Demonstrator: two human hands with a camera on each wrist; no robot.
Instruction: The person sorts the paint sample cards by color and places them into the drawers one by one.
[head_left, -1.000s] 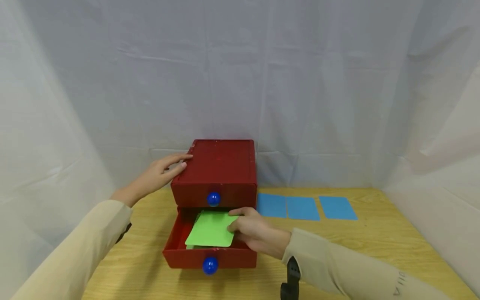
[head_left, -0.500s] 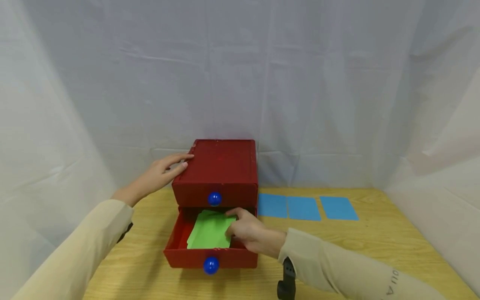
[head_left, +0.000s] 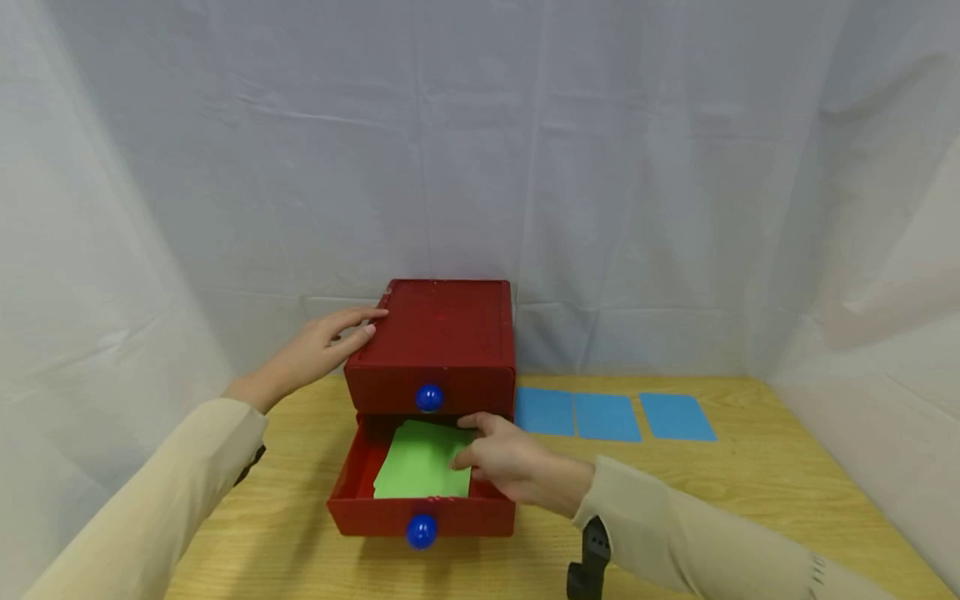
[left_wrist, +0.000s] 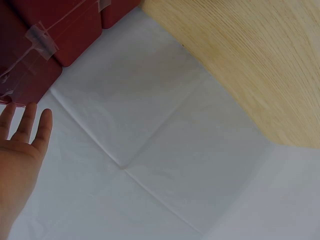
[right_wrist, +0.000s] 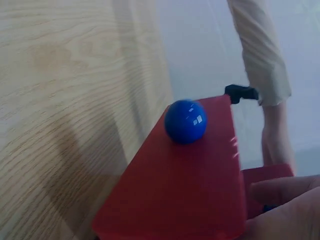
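Observation:
A red two-drawer box (head_left: 442, 333) stands on the wooden table (head_left: 750, 500). Its upper drawer is closed; the lower drawer (head_left: 420, 515) is pulled out. A green card (head_left: 420, 471) lies flat inside it. My right hand (head_left: 498, 462) rests over the card's right edge, thumb and fingertips touching it with relaxed fingers. The right wrist view shows the drawer front (right_wrist: 185, 190), its blue knob (right_wrist: 185, 121) and my fingers (right_wrist: 285, 200). My left hand (head_left: 322, 346) lies with straight fingers on the box's top left edge; the left hand (left_wrist: 22, 145) also shows beside the red box (left_wrist: 30, 65).
Three blue cards (head_left: 607, 417) lie in a row on the table right of the box. White cloth (head_left: 675, 208) hangs behind and at both sides. Bare wood lies in front and to the right.
The green card has gone from tilted on the drawer's front to flat inside it. My right hand lowered with it, then shifted slightly right. The left hand has not moved.

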